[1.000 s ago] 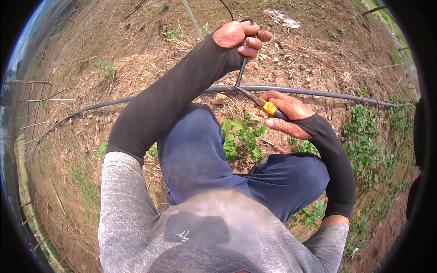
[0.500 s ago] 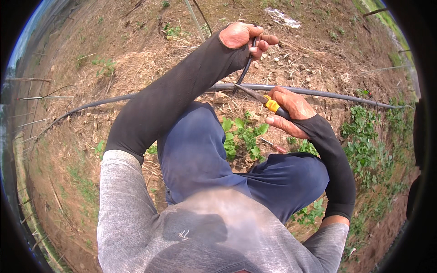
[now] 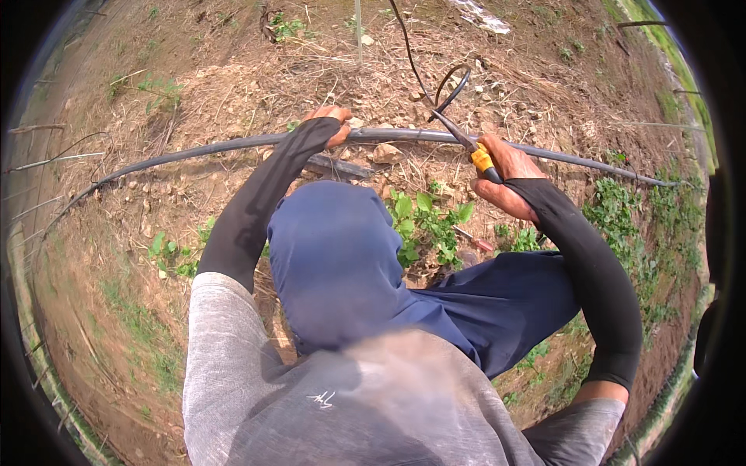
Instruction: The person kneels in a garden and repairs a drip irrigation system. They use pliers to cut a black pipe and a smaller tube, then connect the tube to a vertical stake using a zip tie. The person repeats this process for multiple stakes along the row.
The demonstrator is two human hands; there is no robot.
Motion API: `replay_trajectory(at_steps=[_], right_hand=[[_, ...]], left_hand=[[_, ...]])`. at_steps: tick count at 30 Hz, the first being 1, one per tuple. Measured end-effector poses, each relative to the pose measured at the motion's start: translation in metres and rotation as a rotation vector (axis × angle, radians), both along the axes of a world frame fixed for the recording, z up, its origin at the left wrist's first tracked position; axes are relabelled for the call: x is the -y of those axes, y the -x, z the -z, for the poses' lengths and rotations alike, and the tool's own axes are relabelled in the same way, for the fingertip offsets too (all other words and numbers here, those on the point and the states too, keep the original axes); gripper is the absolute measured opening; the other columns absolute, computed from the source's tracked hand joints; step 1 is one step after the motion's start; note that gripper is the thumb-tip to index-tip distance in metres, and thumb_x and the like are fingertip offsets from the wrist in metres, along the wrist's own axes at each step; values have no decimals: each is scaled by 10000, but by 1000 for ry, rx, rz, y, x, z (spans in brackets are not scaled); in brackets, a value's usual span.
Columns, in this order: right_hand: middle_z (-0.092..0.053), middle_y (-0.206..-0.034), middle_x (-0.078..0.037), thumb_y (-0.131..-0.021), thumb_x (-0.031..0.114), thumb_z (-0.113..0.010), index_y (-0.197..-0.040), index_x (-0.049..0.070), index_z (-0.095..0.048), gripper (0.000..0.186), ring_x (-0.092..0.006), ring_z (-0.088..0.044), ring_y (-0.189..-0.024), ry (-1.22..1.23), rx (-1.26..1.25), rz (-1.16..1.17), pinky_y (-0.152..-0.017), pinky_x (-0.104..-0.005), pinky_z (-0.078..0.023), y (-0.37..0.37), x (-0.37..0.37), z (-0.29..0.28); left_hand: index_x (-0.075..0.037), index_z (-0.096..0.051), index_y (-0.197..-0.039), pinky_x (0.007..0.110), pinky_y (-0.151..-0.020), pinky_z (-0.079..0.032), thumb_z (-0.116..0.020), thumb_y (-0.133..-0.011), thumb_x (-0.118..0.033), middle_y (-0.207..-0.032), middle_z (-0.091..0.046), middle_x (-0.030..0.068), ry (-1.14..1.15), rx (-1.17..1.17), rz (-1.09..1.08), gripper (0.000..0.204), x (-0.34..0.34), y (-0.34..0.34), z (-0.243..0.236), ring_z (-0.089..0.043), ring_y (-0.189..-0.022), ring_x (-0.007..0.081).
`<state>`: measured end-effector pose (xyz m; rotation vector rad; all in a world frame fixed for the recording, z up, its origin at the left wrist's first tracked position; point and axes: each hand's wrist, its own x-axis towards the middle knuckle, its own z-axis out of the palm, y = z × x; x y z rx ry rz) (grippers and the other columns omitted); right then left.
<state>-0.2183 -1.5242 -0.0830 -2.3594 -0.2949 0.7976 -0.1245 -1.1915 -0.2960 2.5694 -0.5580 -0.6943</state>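
Note:
My left hand (image 3: 336, 123) is closed round a thick dark irrigation pipe (image 3: 256, 141) that runs across the ground from left to right. In my right hand (image 3: 509, 172) is a pair of needle-nose pliers (image 3: 483, 161) with yellow and black handles. The pliers' tip meets a thin black tube (image 3: 409, 48), which curls into a loop just above the pipe. Whether the jaws grip the tube is too small to tell. Beyond my knees, a short dark piece (image 3: 339, 166) lies beside the pipe near my left hand.
A tool with a reddish handle (image 3: 483, 245) lies on the soil beside a leafy green plant (image 3: 427, 221). A pale thin stake (image 3: 358, 31) stands at the far side. Crumpled plastic sheet (image 3: 480, 15) lies farther off. Stones and dry straw cover the ground.
My left hand has let go of the thin tube and come down left onto the pipe. The pliers have shifted right and up, and the tube now hangs in a loop.

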Motion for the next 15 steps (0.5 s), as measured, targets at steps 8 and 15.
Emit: replay_trajectory(at_steps=[8, 15], right_hand=[[-572, -797, -256, -753, 227, -567, -981, 4, -441, 343, -450, -573, -806, 236, 9, 93, -701, -504, -428, -5, -70, 97], [-555, -828, -233, -738, 207, -620, -964, 21, -429, 350, -440, -575, -825, 231, 140, 262, -729, -493, -451, 25, -126, 162]], left_hand=[[-104, -562, -1155, 458, -897, -437, -703, -775, -268, -1118, -574, 154, -81, 271, 70, 437, 8, 20, 71, -571, -1045, 331], [-124, -594, -1142, 432, -851, -456, -614, -861, -372, -993, -657, 156, 102, -214, 210, 376, -6, -11, 6, -622, -994, 321]])
